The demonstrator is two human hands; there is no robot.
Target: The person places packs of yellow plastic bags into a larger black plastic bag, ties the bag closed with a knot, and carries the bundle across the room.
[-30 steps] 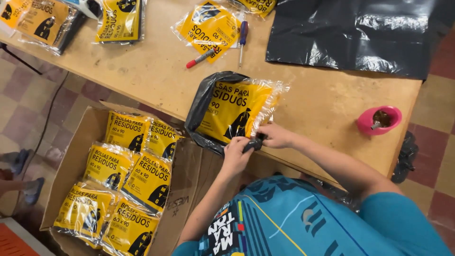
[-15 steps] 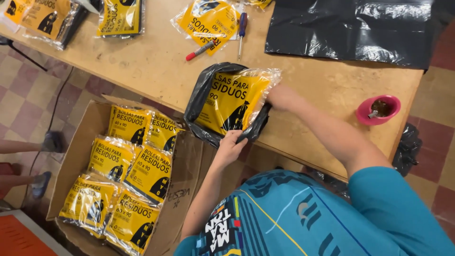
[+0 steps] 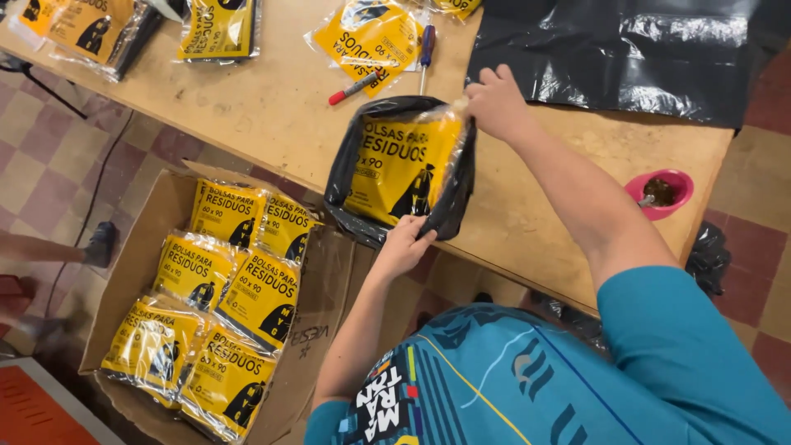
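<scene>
Right hand (image 3: 494,103) farther across wooden table (image 3: 272,115)

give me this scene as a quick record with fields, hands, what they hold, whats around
left hand: grips the near edge of the yellow bag pack
right hand: pinches the pack's far top corner
pack: clear wrap, black bags folded round a yellow card, on the wooden table
cardboard box: on the floor by the table, holds similar packs
also on table: red marker, black plastic sheet, pink cup
</scene>
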